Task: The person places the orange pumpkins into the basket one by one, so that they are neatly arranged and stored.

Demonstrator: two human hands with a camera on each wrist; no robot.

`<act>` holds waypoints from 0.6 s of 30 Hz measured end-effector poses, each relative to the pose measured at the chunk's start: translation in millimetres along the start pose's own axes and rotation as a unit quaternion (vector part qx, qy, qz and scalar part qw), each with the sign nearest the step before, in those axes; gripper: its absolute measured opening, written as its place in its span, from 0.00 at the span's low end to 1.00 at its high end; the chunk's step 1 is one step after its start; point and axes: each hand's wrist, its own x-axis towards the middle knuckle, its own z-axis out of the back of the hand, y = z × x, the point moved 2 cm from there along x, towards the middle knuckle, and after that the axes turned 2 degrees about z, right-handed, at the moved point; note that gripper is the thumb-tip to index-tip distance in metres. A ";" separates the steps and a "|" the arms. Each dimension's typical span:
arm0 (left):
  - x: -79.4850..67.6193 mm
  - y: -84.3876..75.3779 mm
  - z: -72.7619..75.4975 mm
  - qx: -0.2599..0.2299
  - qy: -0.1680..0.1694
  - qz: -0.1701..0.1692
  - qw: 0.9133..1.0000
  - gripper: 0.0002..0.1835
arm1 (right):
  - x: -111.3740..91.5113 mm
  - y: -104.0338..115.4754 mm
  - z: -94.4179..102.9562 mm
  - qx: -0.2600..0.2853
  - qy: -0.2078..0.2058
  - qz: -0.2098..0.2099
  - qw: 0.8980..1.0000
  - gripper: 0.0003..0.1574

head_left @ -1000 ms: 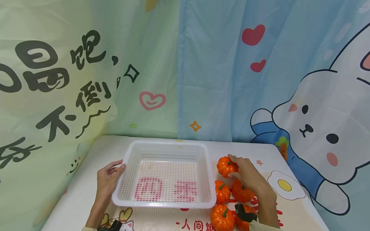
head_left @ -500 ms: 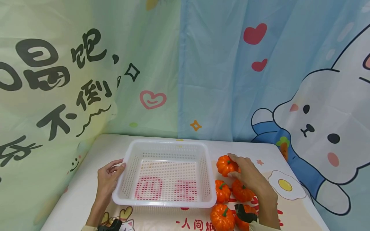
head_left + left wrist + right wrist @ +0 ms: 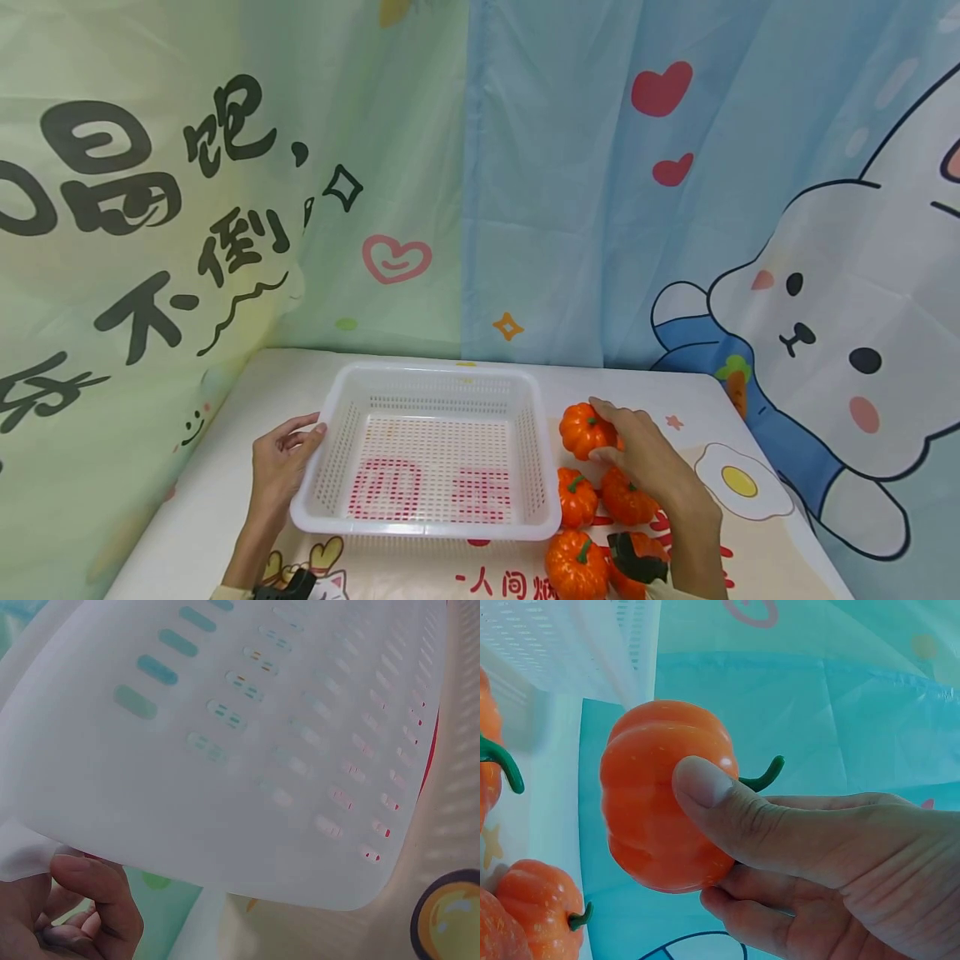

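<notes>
A white perforated plastic basket [image 3: 435, 433] sits on the table with nothing in it. My left hand [image 3: 281, 467] pinches the basket's left rim; in the left wrist view the thumb lies on the rim edge and the other fingers curl below. My right hand [image 3: 645, 454] grips a small orange toy pumpkin [image 3: 587, 431] with a green stem, to the right of the basket. In the right wrist view the thumb presses on the side of this pumpkin [image 3: 652, 802], whose stem points toward the hand.
Several more orange pumpkins stand right of the basket, among them a near one [image 3: 577, 567] and one [image 3: 577, 498] close by its wall. The table [image 3: 217, 467] bears a printed cloth. Behind it hangs a curtain [image 3: 540, 208] with cartoon prints.
My right hand and the held pumpkin have shifted very slightly to the left over the last half second. The left hand and the basket keep their places.
</notes>
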 end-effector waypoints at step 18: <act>0.2 0.3 -0.5 -0.001 -0.004 -0.002 1.000 0.20 | -0.9 13.1 -0.4 0.011 -0.010 0.040 0.999 0.49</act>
